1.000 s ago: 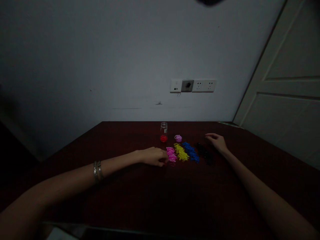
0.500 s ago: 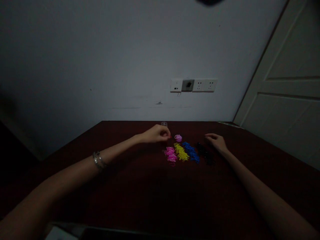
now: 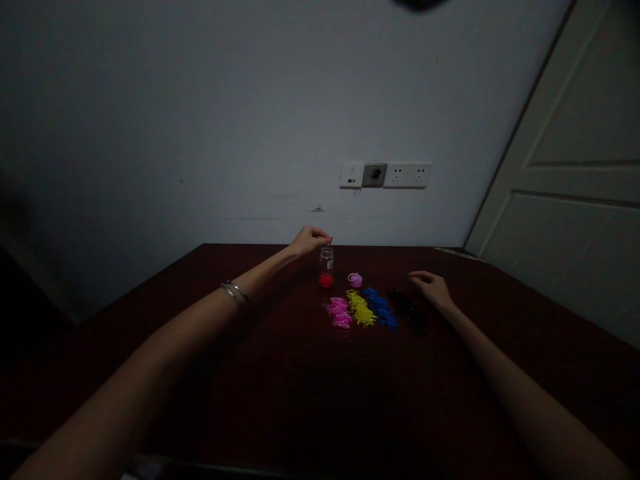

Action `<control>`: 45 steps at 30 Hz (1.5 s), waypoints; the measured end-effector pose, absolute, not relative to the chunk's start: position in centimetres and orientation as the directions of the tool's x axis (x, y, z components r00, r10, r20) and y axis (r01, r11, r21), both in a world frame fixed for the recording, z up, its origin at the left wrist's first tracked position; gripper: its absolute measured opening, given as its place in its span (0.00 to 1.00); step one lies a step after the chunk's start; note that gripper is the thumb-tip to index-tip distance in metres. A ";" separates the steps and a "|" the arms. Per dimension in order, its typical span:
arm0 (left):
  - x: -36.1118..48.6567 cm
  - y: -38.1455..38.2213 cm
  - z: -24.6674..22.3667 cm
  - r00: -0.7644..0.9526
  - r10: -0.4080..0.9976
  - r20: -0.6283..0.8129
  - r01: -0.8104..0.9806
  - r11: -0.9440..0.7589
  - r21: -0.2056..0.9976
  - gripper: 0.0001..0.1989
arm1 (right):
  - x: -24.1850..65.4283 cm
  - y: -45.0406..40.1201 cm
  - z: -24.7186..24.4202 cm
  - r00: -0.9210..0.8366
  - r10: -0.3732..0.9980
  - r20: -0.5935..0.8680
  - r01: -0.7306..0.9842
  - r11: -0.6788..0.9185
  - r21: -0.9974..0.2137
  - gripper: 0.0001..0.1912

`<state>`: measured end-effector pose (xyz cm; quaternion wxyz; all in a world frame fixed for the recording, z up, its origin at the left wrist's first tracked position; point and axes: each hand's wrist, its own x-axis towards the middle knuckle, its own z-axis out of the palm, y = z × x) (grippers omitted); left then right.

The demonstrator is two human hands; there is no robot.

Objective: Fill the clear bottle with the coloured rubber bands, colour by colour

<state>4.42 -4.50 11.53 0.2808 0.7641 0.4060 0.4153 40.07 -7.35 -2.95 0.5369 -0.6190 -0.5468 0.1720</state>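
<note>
My left hand (image 3: 311,239) pinches a small red band (image 3: 330,240) just above the mouth of a clear jar (image 3: 327,259). Red bands (image 3: 326,281) lie at the bottom of that jar. My right hand (image 3: 431,288) rests on the table beside the pile of black bands (image 3: 407,309), its fingers partly curled and apart, with nothing visible in them. Pink bands (image 3: 340,313), yellow bands (image 3: 361,309) and blue bands (image 3: 381,309) form separate piles in front of the jar. A light purple lid (image 3: 355,280) sits right of the jar.
The dark red table (image 3: 280,360) meets a grey wall (image 3: 250,120) with sockets (image 3: 385,175). A white door (image 3: 575,173) stands at the right. Part of a dark edge (image 3: 215,471) shows at the bottom.
My left hand has risen and moved away from me, from in front of the jar to over its mouth, uncovering the jar. My right hand stays in place.
</note>
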 end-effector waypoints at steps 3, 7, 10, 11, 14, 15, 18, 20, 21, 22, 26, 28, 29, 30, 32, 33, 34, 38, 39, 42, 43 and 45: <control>4.1 -4.1 11.0 0.319 0.862 0.394 0.368 -0.496 0.787 0.08 | 40.2 -7.1 -3.2 0.334 0.872 0.358 0.472 0.174 -0.864 0.17; 3.5 -3.7 10.5 0.304 0.869 0.391 0.350 -0.483 0.803 0.07 | 40.4 -7.0 -3.5 0.307 0.893 0.330 0.429 0.180 -0.885 0.17; 3.4 -3.6 10.3 0.292 0.879 0.377 0.342 -0.465 0.817 0.06 | 40.3 -7.0 -3.5 0.307 0.892 0.331 0.420 0.185 -0.888 0.17; 3.4 -3.6 10.2 0.286 0.881 0.378 0.333 -0.461 0.823 0.07 | 40.3 -7.0 -3.4 0.309 0.892 0.331 0.419 0.185 -0.889 0.17; 3.2 -3.6 10.1 0.221 0.892 0.394 0.295 -0.446 0.845 0.10 | 40.2 -7.2 -3.2 0.318 0.887 0.334 0.418 0.185 -0.889 0.17; 3.0 -3.5 10.0 0.184 0.901 0.394 0.281 -0.432 0.857 0.11 | 40.1 -7.2 -3.2 0.320 0.886 0.335 0.421 0.184 -0.888 0.17; 2.2 -2.9 9.2 0.034 0.936 0.349 0.200 -0.349 0.916 0.16 | 40.0 -7.4 -2.9 0.326 0.882 0.339 0.429 0.181 -0.885 0.16; 1.6 -2.3 8.1 -0.078 0.945 0.316 0.082 -0.310 0.947 0.19 | 39.8 -7.5 -2.8 0.326 0.885 0.332 0.427 0.175 -0.887 0.16; 1.3 -2.0 7.5 -0.121 0.944 0.306 0.012 -0.307 0.952 0.19 | 39.8 -7.5 -2.8 0.324 0.888 0.327 0.424 0.172 -0.889 0.17; 1.1 -1.7 6.8 -0.139 0.945 0.296 -0.045 -0.305 0.951 0.19 | 39.8 -7.5 -2.8 0.322 0.890 0.323 0.421 0.171 -0.891 0.17; 0.6 -0.7 3.5 -0.105 0.971 0.217 -0.087 -0.226 0.970 0.18 | 39.8 -7.5 -2.7 0.307 0.898 0.316 0.415 0.172 -0.893 0.18; 0.6 -0.3 2.0 -0.090 0.975 0.203 -0.046 -0.207 0.977 0.18 | 39.8 -7.4 -2.3 0.300 0.899 0.318 0.421 0.174 -0.890 0.19; 0.7 -0.1 1.3 -0.091 0.976 0.199 -0.024 -0.202 0.979 0.18 | 39.7 -7.4 -1.9 0.293 0.895 0.337 0.437 0.188 -0.880 0.19; 0.7 0.1 0.8 -0.091 0.976 0.199 0.001 -0.200 0.980 0.18 | 39.5 -7.4 -1.5 0.279 0.886 0.370 0.462 0.214 -0.861 0.18; 0.9 0.4 0.1 -0.077 0.975 0.207 0.064 -0.202 0.977 0.18 | 38.5 -7.6 -0.2 0.216 0.860 0.462 0.533 0.292 -0.794 0.16; 1.1 0.5 -0.1 -0.059 0.974 0.218 0.102 -0.212 0.972 0.18 | 37.8 -7.8 0.6 0.164 0.850 0.500 0.566 0.334 -0.753 0.15; 1.2 0.6 -0.2 -0.035 0.972 0.234 0.140 -0.227 0.964 0.18 | 36.8 -8.0 1.4 0.107 0.850 0.515 0.586 0.365 -0.723 0.14; 1.4 0.7 -0.3 0.060 0.962 0.268 0.246 -0.274 0.930 0.19 | 32.0 -9.5 4.6 -0.304 0.852 0.425 0.614 0.517 -0.596 0.13; 1.3 0.8 -0.3 0.074 0.962 0.264 0.265 -0.274 0.925 0.19 | 30.7 -10.0 5.3 -0.409 0.834 0.371 0.609 0.552 -0.569 0.13; 1.1 0.8 -0.4 0.092 0.966 0.243 0.311 -0.260 0.914 0.18 | 27.3 -11.1 6.8 -0.601 0.774 0.201 0.631 0.613 -0.476 0.13; 1.0 0.9 -0.5 0.095 0.966 0.239 0.317 -0.257 0.913 0.18 | 26.3 -11.4 7.1 -0.632 0.760 0.152 0.650 0.627 -0.430 0.13; 0.9 1.0 -0.6 0.096 0.967 0.236 0.315 -0.255 0.914 0.17 | 24.8 -11.7 7.4 -0.664 0.744 0.076 0.682 0.644 -0.347 0.14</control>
